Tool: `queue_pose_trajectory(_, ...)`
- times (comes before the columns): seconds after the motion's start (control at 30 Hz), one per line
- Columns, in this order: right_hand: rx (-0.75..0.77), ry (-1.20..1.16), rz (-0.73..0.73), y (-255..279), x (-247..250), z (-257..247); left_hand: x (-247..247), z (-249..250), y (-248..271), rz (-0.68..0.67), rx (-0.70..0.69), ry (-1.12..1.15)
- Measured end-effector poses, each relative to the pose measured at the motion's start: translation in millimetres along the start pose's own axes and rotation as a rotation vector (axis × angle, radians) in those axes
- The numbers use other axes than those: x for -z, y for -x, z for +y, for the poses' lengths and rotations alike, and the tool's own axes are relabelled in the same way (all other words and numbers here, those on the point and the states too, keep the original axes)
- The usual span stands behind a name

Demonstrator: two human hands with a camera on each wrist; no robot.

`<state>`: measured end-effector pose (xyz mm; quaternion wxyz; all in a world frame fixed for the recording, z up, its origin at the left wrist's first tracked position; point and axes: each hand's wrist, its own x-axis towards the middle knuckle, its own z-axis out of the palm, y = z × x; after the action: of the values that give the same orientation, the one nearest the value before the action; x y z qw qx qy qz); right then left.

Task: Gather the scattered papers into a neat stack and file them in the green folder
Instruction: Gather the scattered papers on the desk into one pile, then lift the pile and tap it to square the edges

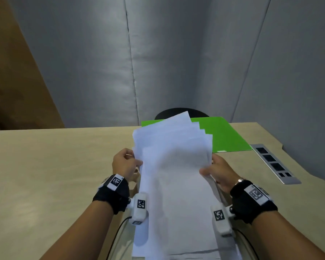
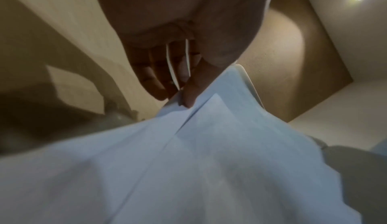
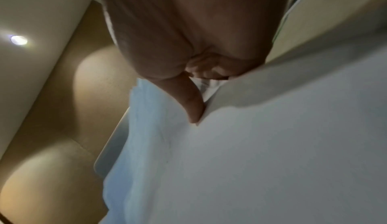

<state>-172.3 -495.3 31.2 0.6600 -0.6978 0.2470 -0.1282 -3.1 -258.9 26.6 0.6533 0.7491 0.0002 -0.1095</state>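
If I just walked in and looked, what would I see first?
The big bunch of white papers held up in the middle, its top edges fanned out unevenly. The left hand and the right hand each pinch one side of it. Behind it, the bright green folder lies flat at the far side of the pale table.

Papers [image 1: 174, 177]: near end cut by bottom edge; green folder [image 1: 223, 136]: left part hidden behind sheets
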Motion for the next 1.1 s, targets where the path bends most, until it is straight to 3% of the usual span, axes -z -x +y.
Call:
queue_pose_trajectory(0.13,0.049,-0.031,0.014,-4,9,-3,-6,16,-6,-0.153,0.035,0.260)
queue_pose_trajectory(0.23,0.027,-0.045,0.004,-9,15,0,-8,26,-18,-0.172,-0.011,0.312)
queue_pose_trajectory(0.43,-0.030,-0.064,-0.068,-13,16,3,-16,41,-31,0.028,-0.153,0.270)
queue_pose_trajectory(0.73,-0.073,-0.045,-0.063,-14,13,6,-12,50,-43,0.109,-0.226,0.194)
queue_pose_trajectory(0.87,-0.060,-0.044,-0.047,-12,13,5,-5,48,-42,0.205,-0.288,0.133)
queue_pose_trajectory(0.93,-0.026,-0.065,-0.025,-12,14,2,-3,43,-40,0.206,-0.226,0.139)
queue_pose_trajectory(1.0,0.021,-0.111,0.007,-13,15,-3,-2,38,-31,0.096,-0.009,0.194)
queue_pose_trajectory(1.1,0.108,-0.182,0.060,-15,16,-16,4,21,-15,-0.307,0.337,0.307)
